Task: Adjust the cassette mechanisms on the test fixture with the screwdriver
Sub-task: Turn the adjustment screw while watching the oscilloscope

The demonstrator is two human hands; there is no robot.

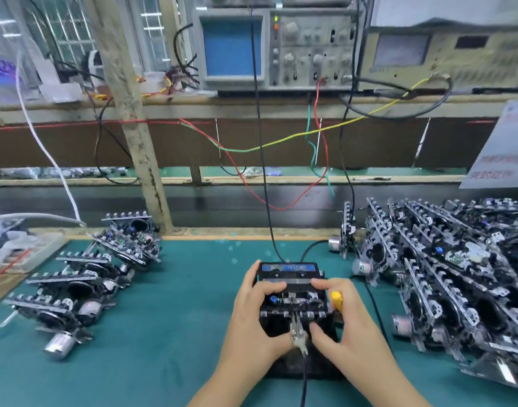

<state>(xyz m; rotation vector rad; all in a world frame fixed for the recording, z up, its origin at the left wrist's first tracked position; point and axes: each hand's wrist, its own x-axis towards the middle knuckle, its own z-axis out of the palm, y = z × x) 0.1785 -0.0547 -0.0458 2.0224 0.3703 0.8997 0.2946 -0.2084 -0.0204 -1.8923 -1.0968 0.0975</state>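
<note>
Green desk [175, 333]: 1 fixture [293, 292]; left hand [256, 315] gripping it, right hand [344, 327] gripping it w/ 1 yellow screwdriver [337, 300].

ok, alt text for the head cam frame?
Both hands, left hand and right hand, grip a cassette mechanism on the black test fixture; the right also holds a yellow-handled screwdriver. More mechanisms lie on the green mat either side.

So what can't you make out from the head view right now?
- Screwdriver: only the yellow handle shows; the right hand hides its tip.
- Mechanism on the test fixture: its sides are covered by both hands; left hand.
- Paper sign: cut by the right edge, text blurred.
</note>
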